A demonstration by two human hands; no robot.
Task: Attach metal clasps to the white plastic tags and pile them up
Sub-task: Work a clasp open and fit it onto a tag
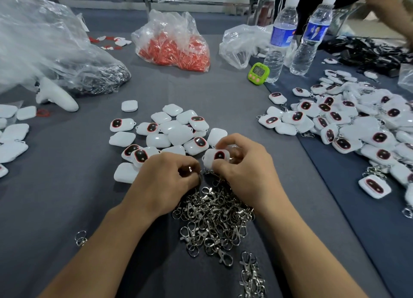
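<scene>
My right hand (243, 172) pinches a white plastic tag (215, 157) with a dark red-rimmed oval face, held just above the table. My left hand (166, 181) pinches a small metal clasp (190, 169) right beside the tag's lower left corner. Below both hands lies a heap of loose metal clasps (212, 217). Behind my hands, several white tags (165, 132) without clasps are scattered on the grey cloth. A big pile of tags with clasps attached (348, 123) covers the right side of the table.
Two water bottles (281, 36) and a green timer (258, 73) stand at the back right. A bag of red parts (174, 45), a large clear bag (44, 47) and a white controller (55, 95) lie at the back and left. Another person's arm (391, 9) shows top right.
</scene>
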